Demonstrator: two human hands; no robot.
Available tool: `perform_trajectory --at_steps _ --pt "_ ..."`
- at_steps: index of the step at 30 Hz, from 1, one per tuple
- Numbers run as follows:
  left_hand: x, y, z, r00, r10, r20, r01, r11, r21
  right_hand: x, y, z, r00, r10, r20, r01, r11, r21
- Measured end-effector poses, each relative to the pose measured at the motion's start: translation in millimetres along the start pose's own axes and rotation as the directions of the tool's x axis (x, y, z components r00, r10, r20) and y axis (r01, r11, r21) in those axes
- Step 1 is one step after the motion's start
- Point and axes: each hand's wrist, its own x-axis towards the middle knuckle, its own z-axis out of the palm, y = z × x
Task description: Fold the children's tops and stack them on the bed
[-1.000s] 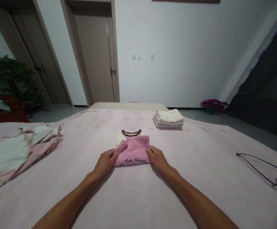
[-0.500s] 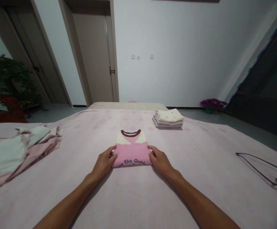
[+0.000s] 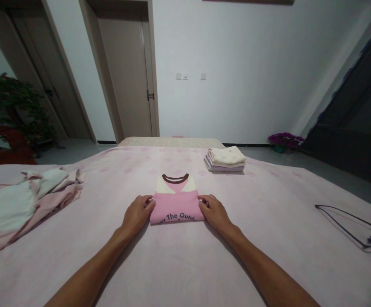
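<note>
A folded T-shirt (image 3: pixel 177 204), pink with a cream yoke, a dark brown neckband and dark lettering, lies flat in front of me with its collar facing away. My left hand (image 3: pixel 138 212) has thumb and fingertips on the shirt's left side edge. At the opposite edge, my right hand (image 3: pixel 214 211) grips the fabric the same way, index finger above the thumb. Both hands rest low on the bedsheet (image 3: pixel 179 264). The undersides of the fingertips are hidden.
To the left lies a crumpled heap of white and pink clothes (image 3: pixel 28 204). A stack of folded clothes (image 3: pixel 226 158) sits beyond the shirt, slightly right. A dark wire hanger (image 3: pixel 345 215) rests at the right. Behind the bed are a door (image 3: pixel 126 76) and potted purple flowers (image 3: pixel 286 140).
My left hand has shifted slightly outward, its thumb now nearer the shirt's edge. My right hand has barely moved. The T-shirt lies as before.
</note>
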Motion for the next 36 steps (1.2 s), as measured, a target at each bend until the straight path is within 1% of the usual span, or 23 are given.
perform_trajectory --at_steps 2,5,9,12,15,18,20,21,23,25,26,29,31,32,33,34,35,36 --pt "3.1 2.9 -2.6 1.000 -0.002 0.002 0.002 1.000 0.017 3.8 0.1 -0.6 1.000 0.026 0.008 -0.026 1.000 0.010" --pt "7.9 8.3 -4.6 1.000 -0.004 0.001 0.004 0.998 0.065 10.8 -2.6 -3.2 0.998 0.056 0.017 -0.056 0.998 -0.030" --pt "15.3 15.0 -2.2 0.999 -0.033 -0.029 0.038 0.980 0.195 20.2 -12.8 -9.1 0.996 0.082 0.041 -0.077 0.992 -0.096" --pt "18.9 19.4 0.7 0.998 -0.006 -0.056 0.023 0.951 0.307 26.2 -21.7 -9.7 0.991 0.123 0.047 -0.115 0.982 -0.152" --pt "18.5 23.4 0.6 0.998 0.016 -0.069 0.009 0.936 0.351 31.2 -26.6 -3.9 0.984 0.178 0.023 -0.170 0.964 -0.207" --pt "17.5 25.1 -2.7 0.992 0.025 -0.125 0.014 0.953 0.303 35.6 -26.1 5.0 0.980 0.200 -0.007 -0.196 0.948 -0.252" --pt "19.2 23.3 -4.5 0.991 -0.008 -0.134 0.032 0.983 0.178 38.4 -23.5 9.0 0.978 0.208 -0.010 -0.204 0.948 -0.244" --pt "21.0 21.6 -4.6 0.993 -0.042 -0.107 0.053 0.993 0.101 39.8 -21.8 9.9 0.976 0.217 -0.002 -0.212 0.953 -0.214" --pt "25.4 17.6 -3.2 0.995 -0.103 -0.012 0.103 0.995 -0.004 42.3 -18.4 9.2 0.973 0.229 0.032 -0.224 0.967 -0.120" --pt "29.0 14.5 -0.4 0.990 -0.134 0.051 0.135 0.991 -0.012 44.0 -15.5 6.4 0.970 0.232 0.077 -0.228 0.972 -0.051" --pt "29.9 13.7 1.1 0.991 -0.127 0.051 0.127 0.992 0.013 44.4 -14.5 4.8 0.969 0.229 0.093 -0.225 0.973 -0.051" --pt "29.3 13.6 4.1 0.998 -0.064 -0.012 0.065 0.984 0.167 42.8 -13.4 2.9 0.974 0.207 0.088 -0.192 0.969 -0.159" --pt "27.3 12.6 4.8 0.998 -0.017 -0.062 0.033 0.964 0.265 40.2 -12.9 4.6 0.982 0.184 0.039 -0.170 0.958 -0.229" --pt "26.3 11.3 4.9 0.996 0.015 -0.093 0.012 0.959 0.283 38.8 -12.3 6.0 0.987 0.159 0.010 -0.152 0.958 -0.245" --pt "25.5 9.4 5.0 0.991 0.062 -0.119 -0.027 0.962 0.273 37.6 -11.3 7.4 0.993 0.120 -0.017 -0.121 0.960 -0.253" --pt "24.8 7.0 5.0 0.982 0.128 -0.139 -0.091 0.965 0.246 36.5 -9.8 8.6 0.997 0.063 -0.041 -0.071 0.964 -0.258" --pt "24.3 4.4 4.9 0.968 0.207 -0.144 -0.175 0.962 0.211 35.7 -8.1 9.3 0.998 -0.010 -0.055 -0.005 0.964 -0.266" --pt "23.9 1.5 4.6 0.950 0.287 -0.125 -0.264 0.949 0.172 35.0 -6.0 9.4 0.995 -0.089 -0.054 0.070 0.957 -0.281"
